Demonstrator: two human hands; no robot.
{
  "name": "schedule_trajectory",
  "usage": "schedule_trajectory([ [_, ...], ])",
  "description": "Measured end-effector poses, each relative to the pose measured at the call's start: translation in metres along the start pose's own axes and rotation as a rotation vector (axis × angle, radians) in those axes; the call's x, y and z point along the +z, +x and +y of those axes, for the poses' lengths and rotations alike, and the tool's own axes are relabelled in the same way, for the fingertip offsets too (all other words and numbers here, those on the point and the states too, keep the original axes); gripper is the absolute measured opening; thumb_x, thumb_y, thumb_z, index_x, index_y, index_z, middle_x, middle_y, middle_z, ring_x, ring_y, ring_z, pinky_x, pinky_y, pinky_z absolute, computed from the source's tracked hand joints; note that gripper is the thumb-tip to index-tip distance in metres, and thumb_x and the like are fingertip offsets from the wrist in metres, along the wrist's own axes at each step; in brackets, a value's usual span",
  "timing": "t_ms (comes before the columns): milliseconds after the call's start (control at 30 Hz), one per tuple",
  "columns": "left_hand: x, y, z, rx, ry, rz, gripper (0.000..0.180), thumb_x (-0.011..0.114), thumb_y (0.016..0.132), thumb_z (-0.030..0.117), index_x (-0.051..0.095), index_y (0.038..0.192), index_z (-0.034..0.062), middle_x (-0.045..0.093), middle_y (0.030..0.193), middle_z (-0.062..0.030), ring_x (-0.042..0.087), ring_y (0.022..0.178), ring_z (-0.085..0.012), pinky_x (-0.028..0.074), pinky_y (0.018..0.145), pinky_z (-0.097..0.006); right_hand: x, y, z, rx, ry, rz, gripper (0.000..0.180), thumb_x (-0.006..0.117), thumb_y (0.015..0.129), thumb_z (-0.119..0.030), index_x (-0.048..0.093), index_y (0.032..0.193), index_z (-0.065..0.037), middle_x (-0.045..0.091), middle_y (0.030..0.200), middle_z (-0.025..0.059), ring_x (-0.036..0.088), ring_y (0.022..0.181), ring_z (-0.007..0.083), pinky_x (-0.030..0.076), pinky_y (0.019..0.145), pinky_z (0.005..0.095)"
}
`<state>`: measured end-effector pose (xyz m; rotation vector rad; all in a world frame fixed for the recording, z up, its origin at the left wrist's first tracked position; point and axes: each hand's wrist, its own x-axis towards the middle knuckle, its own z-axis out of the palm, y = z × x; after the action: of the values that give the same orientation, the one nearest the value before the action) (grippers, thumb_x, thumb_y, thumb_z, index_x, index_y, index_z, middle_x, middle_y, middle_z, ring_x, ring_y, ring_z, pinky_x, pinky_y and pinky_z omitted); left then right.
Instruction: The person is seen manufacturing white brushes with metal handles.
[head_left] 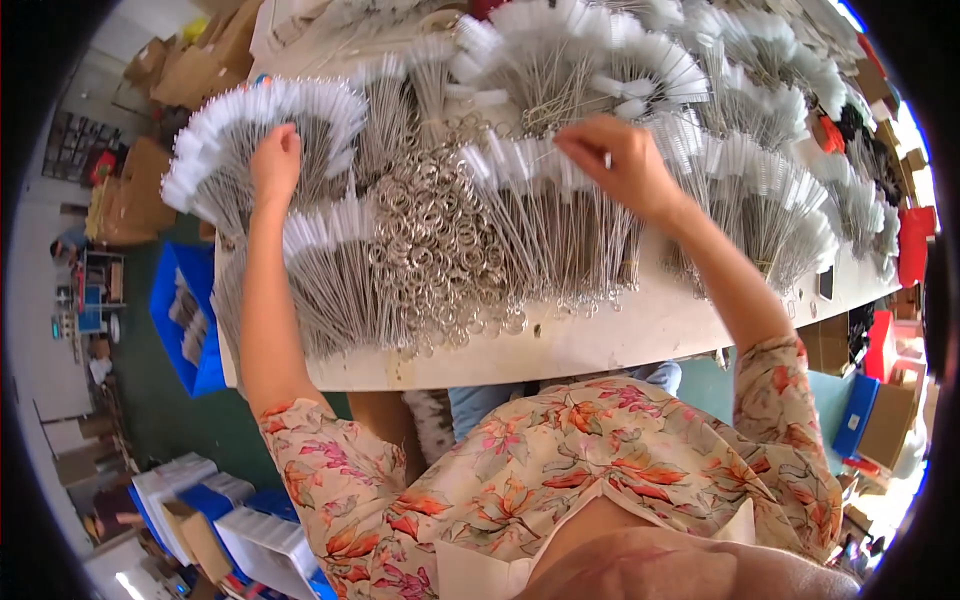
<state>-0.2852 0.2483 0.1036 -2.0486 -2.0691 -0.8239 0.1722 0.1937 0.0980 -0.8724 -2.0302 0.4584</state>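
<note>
My left hand is closed, fingers curled, over a fanned heap of thin wire-handled brushes with white bristles at the left of the table. What it grips, if anything, is hidden. My right hand is raised right of centre with thumb and fingers pinched together, above a row of similar brushes. Whatever is between those fingertips is too fine to make out. Between my two hands lies a pile of shiny metal rings. Another bundle of brushes lies beside the rings, bristles pointing away from me.
More brush bundles cover the far side and right of the white table. A dark flat device lies near its right edge. A blue bin stands on the floor at left, with cardboard boxes beyond.
</note>
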Motion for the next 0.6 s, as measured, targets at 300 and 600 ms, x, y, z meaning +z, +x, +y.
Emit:
schedule_trajectory([
  [300, 0.018, 0.024, -0.009, -0.182, 0.343, -0.216, 0.023, 0.061, 0.079, 0.027, 0.062, 0.085, 0.0045, 0.065, 0.082, -0.0142, 0.062, 0.083, -0.0315, 0.048, 0.070, -0.042, 0.027, 0.136, 0.098, 0.116, -0.270, -0.109, 0.018, 0.059, 0.076, -0.024, 0.065, 0.086, -0.010, 0.066, 0.082, 0.0084, 0.063, 0.078, 0.0277, 0.050, 0.070, 0.0402],
  [600, 0.002, 0.030, 0.022, -0.103, 0.008, 0.142, 0.019, 0.055, 0.087, 0.020, 0.062, 0.090, 0.0026, 0.065, 0.073, -0.0092, 0.064, 0.070, -0.0192, 0.048, 0.060, -0.031, 0.042, 0.158, 0.122, 0.309, -0.263, -0.196, 0.015, 0.059, 0.073, -0.026, 0.065, 0.083, -0.016, 0.066, 0.080, 0.0056, 0.063, 0.078, 0.0251, 0.050, 0.069, 0.0380],
])
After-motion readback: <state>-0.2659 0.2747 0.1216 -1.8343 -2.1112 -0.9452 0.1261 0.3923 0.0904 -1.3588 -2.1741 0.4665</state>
